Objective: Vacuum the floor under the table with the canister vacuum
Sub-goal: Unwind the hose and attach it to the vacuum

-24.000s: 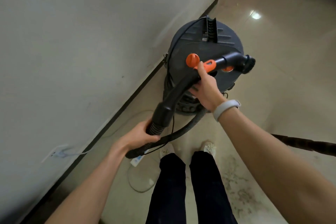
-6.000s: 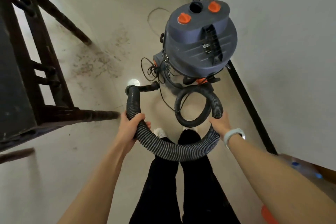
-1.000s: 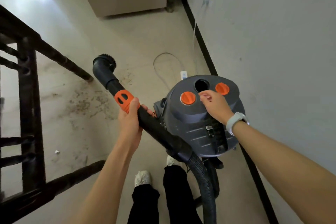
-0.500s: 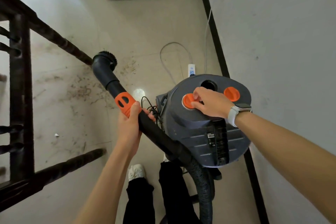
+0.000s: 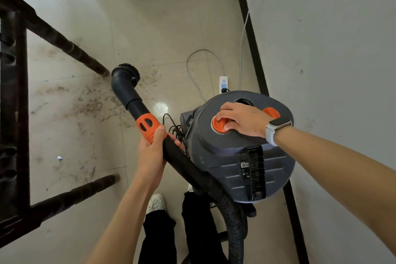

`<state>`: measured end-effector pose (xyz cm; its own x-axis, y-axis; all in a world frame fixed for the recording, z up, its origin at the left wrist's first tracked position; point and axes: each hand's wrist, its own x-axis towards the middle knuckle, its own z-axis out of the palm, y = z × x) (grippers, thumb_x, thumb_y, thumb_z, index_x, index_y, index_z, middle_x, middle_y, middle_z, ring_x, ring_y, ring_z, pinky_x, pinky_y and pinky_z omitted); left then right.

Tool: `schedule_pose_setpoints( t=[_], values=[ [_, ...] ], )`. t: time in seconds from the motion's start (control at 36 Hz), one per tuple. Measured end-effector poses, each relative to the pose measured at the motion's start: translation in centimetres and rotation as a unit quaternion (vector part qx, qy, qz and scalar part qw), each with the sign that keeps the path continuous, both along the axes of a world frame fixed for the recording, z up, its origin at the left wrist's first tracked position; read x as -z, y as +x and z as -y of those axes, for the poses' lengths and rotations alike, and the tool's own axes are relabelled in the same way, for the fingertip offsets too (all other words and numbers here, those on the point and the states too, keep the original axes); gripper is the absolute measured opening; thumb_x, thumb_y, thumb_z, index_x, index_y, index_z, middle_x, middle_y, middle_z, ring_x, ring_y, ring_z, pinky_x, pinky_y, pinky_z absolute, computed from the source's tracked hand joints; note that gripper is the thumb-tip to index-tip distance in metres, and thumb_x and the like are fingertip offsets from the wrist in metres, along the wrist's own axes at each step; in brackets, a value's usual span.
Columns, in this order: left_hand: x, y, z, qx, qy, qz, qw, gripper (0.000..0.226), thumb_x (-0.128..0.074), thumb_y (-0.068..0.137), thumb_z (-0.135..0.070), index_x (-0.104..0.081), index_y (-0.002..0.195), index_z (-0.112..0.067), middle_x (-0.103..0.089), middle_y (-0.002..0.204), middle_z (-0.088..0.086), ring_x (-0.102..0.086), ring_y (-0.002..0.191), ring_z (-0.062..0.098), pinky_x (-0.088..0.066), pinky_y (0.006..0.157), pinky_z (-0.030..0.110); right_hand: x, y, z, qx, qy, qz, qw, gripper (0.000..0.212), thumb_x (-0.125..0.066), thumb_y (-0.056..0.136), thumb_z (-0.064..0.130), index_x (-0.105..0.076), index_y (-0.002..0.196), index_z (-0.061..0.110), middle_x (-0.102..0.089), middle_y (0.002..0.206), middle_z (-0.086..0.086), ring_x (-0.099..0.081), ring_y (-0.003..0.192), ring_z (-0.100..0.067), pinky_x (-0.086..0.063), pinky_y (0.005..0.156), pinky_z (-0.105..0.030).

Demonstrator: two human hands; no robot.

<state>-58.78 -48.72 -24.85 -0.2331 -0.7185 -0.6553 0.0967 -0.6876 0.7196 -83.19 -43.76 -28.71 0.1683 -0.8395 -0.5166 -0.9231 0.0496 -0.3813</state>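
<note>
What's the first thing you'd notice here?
The big grey vacuum by the wall, with the right hand on its orange knob. Then the black wand gripped by the left hand, its brush over the dirt near a dark table leg.
</note>
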Motion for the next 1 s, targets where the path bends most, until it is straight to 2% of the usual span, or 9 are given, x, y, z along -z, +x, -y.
schedule_pose_setpoints(
  t=[0.22,0.33,0.39,0.44,0.53,0.64,0.78,0.86,1.0],
  values=[
    [0.2,-0.3,0.1,0.018,-0.008,0.003,1.0,0.01,-0.049,0.097,-0.014,-0.046,0.087,-0.014,-0.056,0.069,0.006,-0.058,0.057,0.019,-0.055,0.062,0.034,0.6,0.2,-0.8,0.046,-0.015,0.013,0.999,0.036,-0.051,0.097,0.03,-0.049,0.132,0.025,-0.042,0.14,0.001,-0.043,0.12,-0.021,-0.041,0.095,-0.032],
    [0.3,-0.5,0.0,0.022,-0.01,0.007,1.0,0.009,-0.05,0.096,-0.016,-0.047,0.089,-0.014,-0.058,0.068,0.004,-0.058,0.059,0.019,-0.054,0.07,0.038,0.1,0.2,-2.4,0.124,-0.06,0.033,0.99,0.044,-0.056,0.094,0.033,-0.048,0.136,0.025,-0.046,0.134,0.0,-0.042,0.12,-0.018,-0.046,0.092,-0.035],
    [0.3,-0.8,-0.2,0.025,-0.012,0.007,1.0,0.009,-0.05,0.096,-0.016,-0.048,0.088,-0.015,-0.057,0.069,0.005,-0.058,0.06,0.019,-0.053,0.071,0.038,-0.2,-0.2,-3.8,0.213,-0.139,0.029,0.967,0.039,-0.061,0.091,0.028,-0.055,0.129,0.018,-0.054,0.12,-0.005,-0.049,0.11,-0.022,-0.045,0.09,-0.035],
    [0.4,-1.2,-0.3,0.029,-0.01,0.006,1.0,0.011,-0.049,0.097,-0.014,-0.048,0.086,-0.014,-0.056,0.068,0.006,-0.057,0.059,0.02,-0.054,0.066,0.036,-0.4,-1.4,-5.3,0.332,-0.22,-0.01,0.917,0.026,-0.064,0.089,0.025,-0.062,0.11,0.01,-0.058,0.102,-0.007,-0.052,0.095,-0.022,-0.043,0.081,-0.033],
    [0.6,-2.0,-0.5,0.046,-0.01,0.014,0.999,0.015,-0.048,0.097,-0.014,-0.047,0.082,-0.014,-0.055,0.067,0.008,-0.055,0.06,0.024,-0.051,0.063,0.038,-0.3,-3.8,-7.2,0.469,-0.195,-0.087,0.857,0.027,-0.061,0.089,0.035,-0.057,0.092,0.008,-0.058,0.093,-0.008,-0.052,0.091,-0.027,-0.042,0.078,-0.04],
    [0.7,-3.0,-0.8,0.062,-0.005,0.016,0.998,0.013,-0.048,0.096,-0.013,-0.048,0.083,-0.012,-0.055,0.066,0.008,-0.054,0.061,0.025,-0.05,0.065,0.039,0.2,-5.8,-8.0,0.389,-0.048,-0.228,0.891,0.045,-0.043,0.093,0.051,-0.056,0.079,0.011,-0.062,0.088,-0.011,-0.053,0.089,-0.034,-0.038,0.073,-0.038],
    [0.8,-3.4,-1.2,0.071,0.002,0.019,0.997,0.013,-0.048,0.096,-0.014,-0.049,0.083,-0.011,-0.056,0.067,0.008,-0.055,0.061,0.025,-0.05,0.067,0.04,-0.3,-5.7,-7.0,0.207,-0.02,-0.293,0.933,0.042,-0.027,0.099,0.045,-0.053,0.081,0.017,-0.057,0.077,-0.003,-0.049,0.077,-0.025,-0.028,0.071,-0.035],
    [0.8,-3.5,-1.3,0.07,0.006,0.02,0.997,0.012,-0.049,0.096,-0.013,-0.049,0.083,-0.012,-0.056,0.067,0.008,-0.055,0.061,0.024,-0.05,0.066,0.04,0.0,-5.3,-6.7,0.198,-0.019,-0.295,0.934,0.038,-0.027,0.1,0.039,-0.054,0.083,0.017,-0.067,0.088,-0.005,-0.058,0.085,-0.028,-0.026,0.071,-0.035],
    [0.9,-3.4,-1.5,0.071,0.001,0.028,0.997,0.013,-0.048,0.096,-0.013,-0.049,0.083,-0.011,-0.055,0.066,0.008,-0.055,0.061,0.024,-0.051,0.069,0.041,0.7,-4.7,-6.6,0.243,-0.001,-0.301,0.922,0.042,-0.029,0.1,0.036,-0.062,0.092,0.012,-0.069,0.087,-0.008,-0.06,0.083,-0.029,-0.026,0.072,-0.034]
  ],
)
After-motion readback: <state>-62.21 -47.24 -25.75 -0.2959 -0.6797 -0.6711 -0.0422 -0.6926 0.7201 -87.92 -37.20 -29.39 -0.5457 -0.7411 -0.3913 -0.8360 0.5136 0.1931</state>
